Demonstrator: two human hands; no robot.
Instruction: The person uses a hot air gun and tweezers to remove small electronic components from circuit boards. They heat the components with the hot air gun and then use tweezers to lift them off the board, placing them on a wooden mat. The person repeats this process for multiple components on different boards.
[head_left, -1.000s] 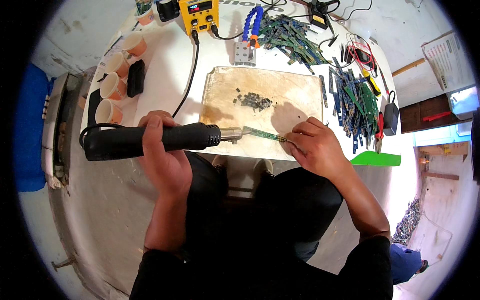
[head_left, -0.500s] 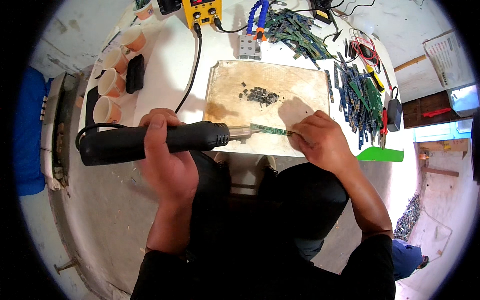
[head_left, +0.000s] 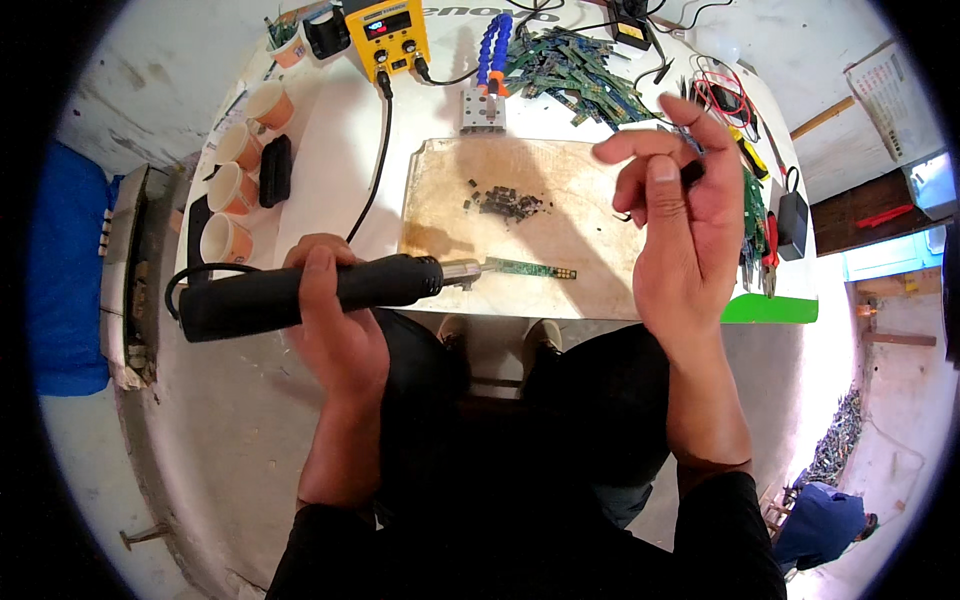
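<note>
My left hand [head_left: 335,320] is wrapped round the black handle of a hot air gun [head_left: 310,295]. Its metal nozzle points right, at the left end of a narrow green circuit board strip [head_left: 530,268]. That strip lies on a worn tan work board [head_left: 440,170] near its front edge. Raised over the board's right side, my right hand [head_left: 690,220] has its fingers apart and partly bent; I make out nothing held in it. A small heap of black chips [head_left: 505,203] rests on the board beyond the strip.
Behind the board stand a yellow control station [head_left: 388,40] and a metal block [head_left: 482,110] with blue hoses. Piled circuit strips [head_left: 575,75] lie at the back right, near red-handled pliers [head_left: 770,240]. Paper cups [head_left: 228,238] line the left. Another person [head_left: 820,525] is at far lower right.
My right hand has let go of the circuit strip and risen up and to the right, its fingers spreading. The strip now lies on the board. The hot air gun stays in my left hand.
</note>
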